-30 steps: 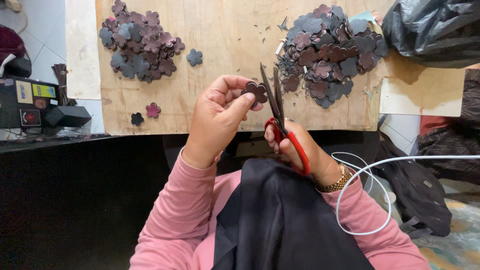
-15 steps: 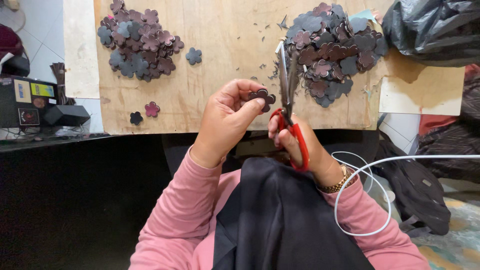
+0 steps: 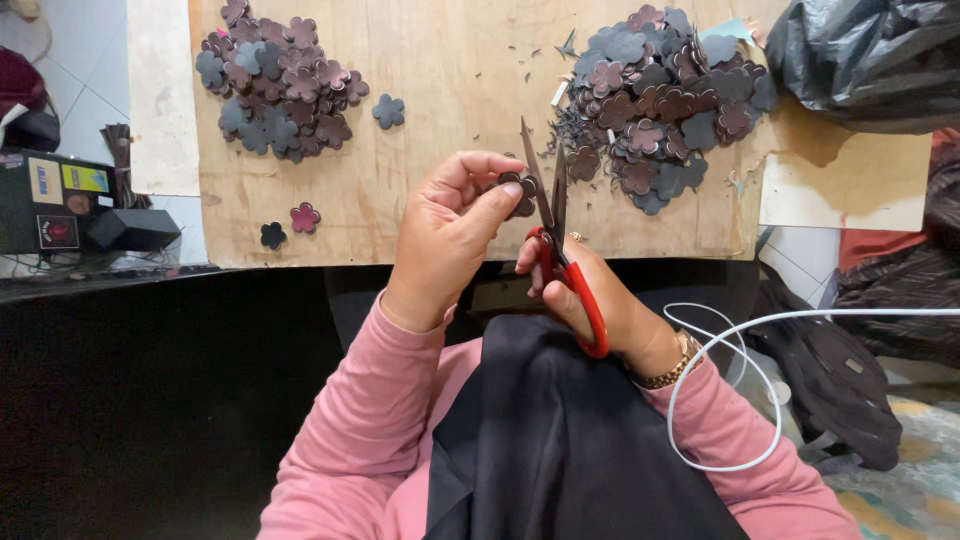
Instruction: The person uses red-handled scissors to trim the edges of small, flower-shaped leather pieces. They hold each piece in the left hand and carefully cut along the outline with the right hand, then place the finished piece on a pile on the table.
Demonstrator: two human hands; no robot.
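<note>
- Nearest the camera: a dark apron [image 3: 560,440] lies over the lap, pink sleeves [image 3: 370,420] at either side; a white cable [image 3: 735,330] loops by the right wrist, which carries a gold-coloured bracelet [image 3: 672,368].
- Right hand [image 3: 600,300]: the grip is closed through the red handles of the scissors [image 3: 560,250]. The blades point away from the body and stand slightly parted at the tips.
- Left hand [image 3: 450,230]: thumb and fingertips pinch a small dark flower-shaped cutout [image 3: 520,195], held up in the air above the near edge of the bench [image 3: 450,90], right against the scissor blades.
- Change noted: a second ago the blades were crossed wide open beside the cutout; half a second ago they stood nearly upright and close together; now they lean left and touch the cutout's edge. The cutout has stayed in the left pinch throughout. Judgement: trimming of the cutout's outline is under way, piece turned between snips.
- Middle distance, on the wooden bench: two loose cutouts, one pink [image 3: 304,216] and one dark [image 3: 272,235], lie near the front edge at left; small dark offcuts [image 3: 560,130] are scattered ahead of the hands.
- Far left: a heap of flower cutouts [image 3: 275,90], brown and grey mixed, one grey piece [image 3: 388,110] just apart.
- Far right: a larger heap of cutouts [image 3: 665,100], beside a black plastic bag [image 3: 865,60].
- Off the bench at left: a dark device with coloured labels [image 3: 60,200].
</note>
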